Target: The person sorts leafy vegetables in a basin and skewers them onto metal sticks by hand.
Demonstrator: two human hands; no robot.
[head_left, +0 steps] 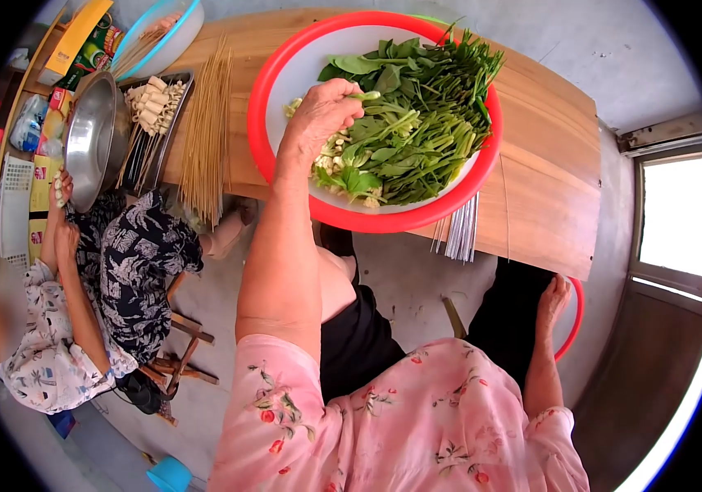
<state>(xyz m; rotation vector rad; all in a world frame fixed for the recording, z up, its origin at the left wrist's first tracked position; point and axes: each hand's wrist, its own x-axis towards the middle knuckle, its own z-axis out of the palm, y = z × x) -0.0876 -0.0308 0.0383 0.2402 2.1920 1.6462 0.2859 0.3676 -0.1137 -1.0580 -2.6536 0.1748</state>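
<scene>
My left hand (322, 116) is over the left part of a large white basin with a red rim (266, 92). Thumb and fingers pinch a short green vegetable stem (366, 96). Beneath it, leafy greens (417, 123) fill much of the basin, with pale cut pieces (330, 152) at the lower left. My right hand (553, 303) is low on the right, beside my black-trousered knee and the rim of a second red-rimmed basin (576, 320). Its fingers are partly hidden, and whether they grip the rim I cannot tell.
Bamboo skewers (206, 131) lie on the wooden table (544, 176), with metal skewers (459, 230) at its front edge. A tray of skewered food (154, 107), a steel bowl (93, 139) and a blue-rimmed basin (179, 37) stand left. Another person (80, 328) sits there, holding food.
</scene>
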